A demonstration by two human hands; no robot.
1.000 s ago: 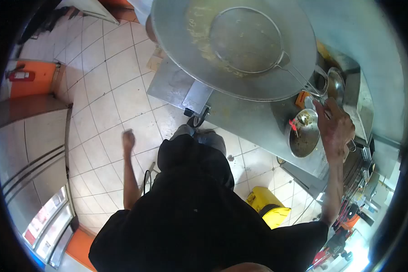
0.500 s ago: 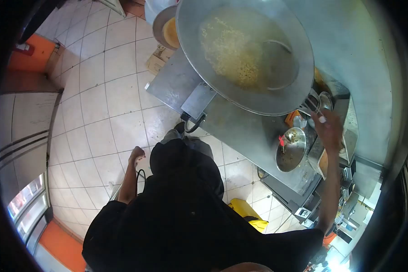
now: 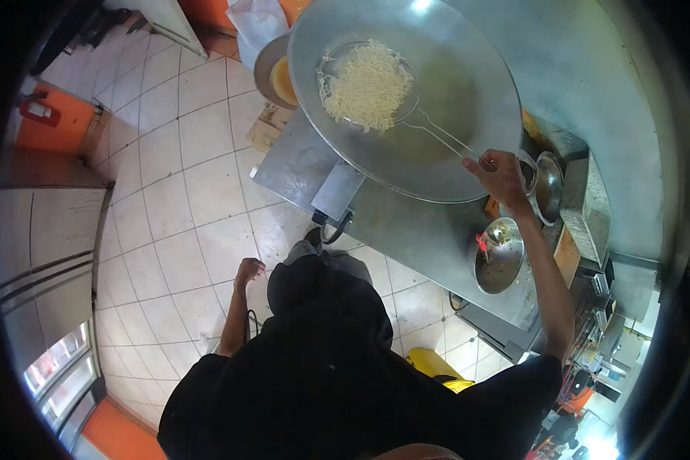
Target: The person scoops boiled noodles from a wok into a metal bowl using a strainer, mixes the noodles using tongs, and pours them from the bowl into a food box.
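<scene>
Noodles (image 3: 366, 86) in strainer (image 3: 411, 106) over wok (image 3: 492, 88)

2 hands (image 3: 249, 271) (image 3: 501, 182) | 1 wok (image 3: 487, 100) | 1 strainer (image 3: 418, 93) | 1 noodle heap (image 3: 366, 86) | 1 fire extinguisher (image 3: 38, 113) | 1 white bag (image 3: 257, 29)

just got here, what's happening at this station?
The person's right hand grips the handle of a wire strainer loaded with pale noodles, over a large wok. Can't tell if the strainer is clear of the liquid. The left hand is down by the side, nothing visible in it. A metal bowl sits on the counter.
</scene>
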